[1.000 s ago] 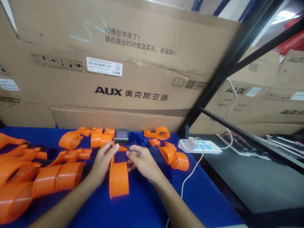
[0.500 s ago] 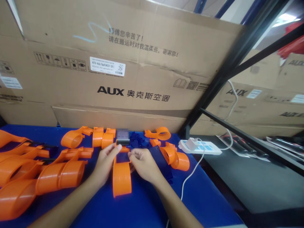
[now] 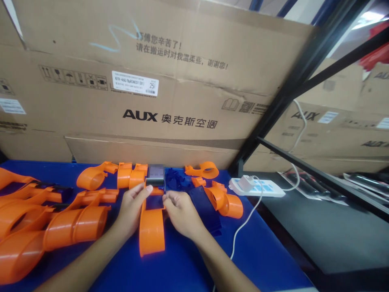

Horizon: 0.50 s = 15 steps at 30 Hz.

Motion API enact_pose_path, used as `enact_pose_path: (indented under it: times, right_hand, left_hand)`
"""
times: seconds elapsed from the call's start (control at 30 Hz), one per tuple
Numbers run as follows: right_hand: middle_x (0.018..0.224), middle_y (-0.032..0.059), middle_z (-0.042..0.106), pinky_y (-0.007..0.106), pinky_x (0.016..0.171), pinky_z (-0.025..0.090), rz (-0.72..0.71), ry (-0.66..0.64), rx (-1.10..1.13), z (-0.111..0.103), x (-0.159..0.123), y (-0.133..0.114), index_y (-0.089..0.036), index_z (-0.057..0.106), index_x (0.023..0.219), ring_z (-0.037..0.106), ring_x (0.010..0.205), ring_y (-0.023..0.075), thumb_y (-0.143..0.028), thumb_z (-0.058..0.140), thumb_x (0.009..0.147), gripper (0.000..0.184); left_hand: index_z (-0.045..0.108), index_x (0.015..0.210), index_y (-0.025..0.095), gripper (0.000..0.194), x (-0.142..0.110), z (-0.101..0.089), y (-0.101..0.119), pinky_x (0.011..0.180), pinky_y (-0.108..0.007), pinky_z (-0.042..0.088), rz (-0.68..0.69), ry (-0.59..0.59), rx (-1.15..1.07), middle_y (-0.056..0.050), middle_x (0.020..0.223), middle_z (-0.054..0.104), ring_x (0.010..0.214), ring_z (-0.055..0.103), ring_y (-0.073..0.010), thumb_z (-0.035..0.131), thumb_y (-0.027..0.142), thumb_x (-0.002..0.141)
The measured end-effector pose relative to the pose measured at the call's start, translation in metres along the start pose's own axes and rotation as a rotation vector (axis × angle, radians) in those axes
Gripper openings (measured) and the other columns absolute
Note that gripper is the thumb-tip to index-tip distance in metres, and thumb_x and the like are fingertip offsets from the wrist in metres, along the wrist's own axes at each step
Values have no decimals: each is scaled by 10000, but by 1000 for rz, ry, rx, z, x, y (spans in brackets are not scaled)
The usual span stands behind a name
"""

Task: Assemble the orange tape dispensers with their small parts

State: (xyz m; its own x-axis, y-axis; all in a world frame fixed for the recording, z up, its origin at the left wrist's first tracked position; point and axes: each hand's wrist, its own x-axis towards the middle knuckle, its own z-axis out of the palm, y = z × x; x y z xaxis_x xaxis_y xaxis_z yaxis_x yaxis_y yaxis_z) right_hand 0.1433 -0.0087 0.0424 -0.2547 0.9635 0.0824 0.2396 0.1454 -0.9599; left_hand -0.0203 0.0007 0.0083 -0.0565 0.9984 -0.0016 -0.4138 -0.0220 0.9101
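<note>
My left hand [image 3: 133, 205] is closed on the left side of an orange plastic tape dispenser [image 3: 152, 233], with the thumb near its upper end. My right hand [image 3: 181, 211] pinches at the right side of the same dispenser; anything small between its fingertips is hidden. The dispenser's broad curved band hangs toward me, below both hands. Just beyond its upper end is a grey block [image 3: 156, 172] with a dark front edge. Small dark blue pieces [image 3: 178, 180] lie in a heap to the right of the block.
Many orange dispensers [image 3: 73, 225] crowd the left of the blue table [image 3: 179, 271]; several more [image 3: 232, 206] lie at right. Dark blue sheets [image 3: 206, 211] rest beside my right hand. A white power strip [image 3: 258, 187] with a cable stands near a black rack post. A large carton [image 3: 170, 101] forms the back.
The dispenser's lower band has swung slightly left and toward me. Both hands keep their hold, shifting only a little left.
</note>
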Motion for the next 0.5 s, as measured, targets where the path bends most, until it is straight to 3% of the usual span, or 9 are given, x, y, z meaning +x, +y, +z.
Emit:
enact_pose_path:
  times: [0.5]
  right_hand:
    - [584,-40,475,228,527,334,-50,71,-84,3,2,2,-205,492,603,438,552,121,-266,474,852,258]
  left_hand:
    - [743,863,161,348,-4,2,6,693,-272,516,8,45,-25,-16,788,723,706,647,-176,848,450,700]
